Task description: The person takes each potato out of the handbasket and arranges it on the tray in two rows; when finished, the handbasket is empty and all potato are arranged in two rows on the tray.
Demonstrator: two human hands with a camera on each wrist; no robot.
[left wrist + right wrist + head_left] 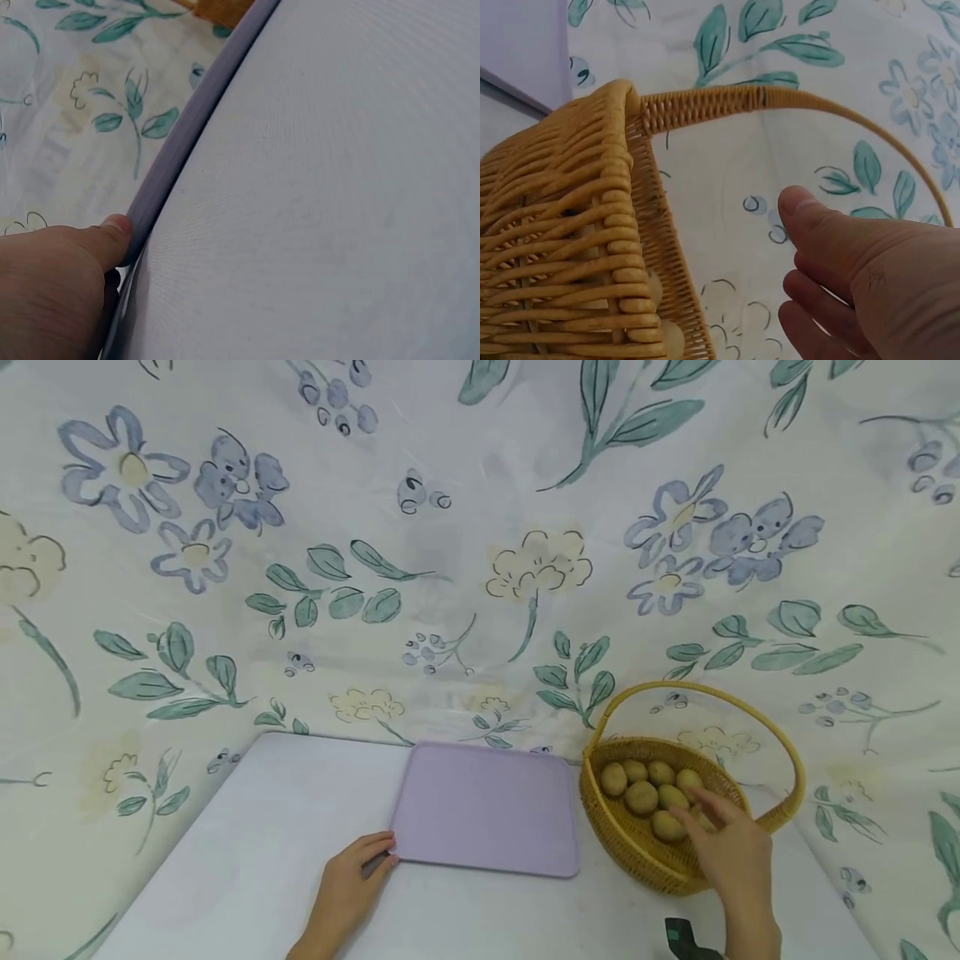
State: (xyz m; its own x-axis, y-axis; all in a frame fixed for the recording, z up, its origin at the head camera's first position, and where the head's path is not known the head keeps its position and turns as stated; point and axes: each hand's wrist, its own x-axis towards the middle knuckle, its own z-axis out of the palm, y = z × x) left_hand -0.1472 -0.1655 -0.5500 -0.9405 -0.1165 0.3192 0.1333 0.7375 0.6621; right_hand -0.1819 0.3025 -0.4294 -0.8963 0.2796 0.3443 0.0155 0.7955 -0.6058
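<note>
A lavender rectangular tray (486, 810) lies flat on the white tabletop. My left hand (348, 885) holds its near left corner between thumb and fingers; in the left wrist view the thumb (116, 223) lies against the tray's rim (169, 161). To the right stands a yellow-brown wicker basket (637, 860) with a tall hoop handle. Inside are several small, roundish, yellow-brown things like potatoes (641, 797). My right hand (731, 843) is over the basket's right side, thumb and fingers apart. The right wrist view shows nothing between the thumb and the loosely bent fingers (821, 300).
The white tabletop (300, 802) extends left of the tray and along the front. A floral cloth (465, 568) hangs behind the table and shows at both sides. The basket's handle (697, 687) arches above its opening. A dark strap end (682, 935) shows near my right wrist.
</note>
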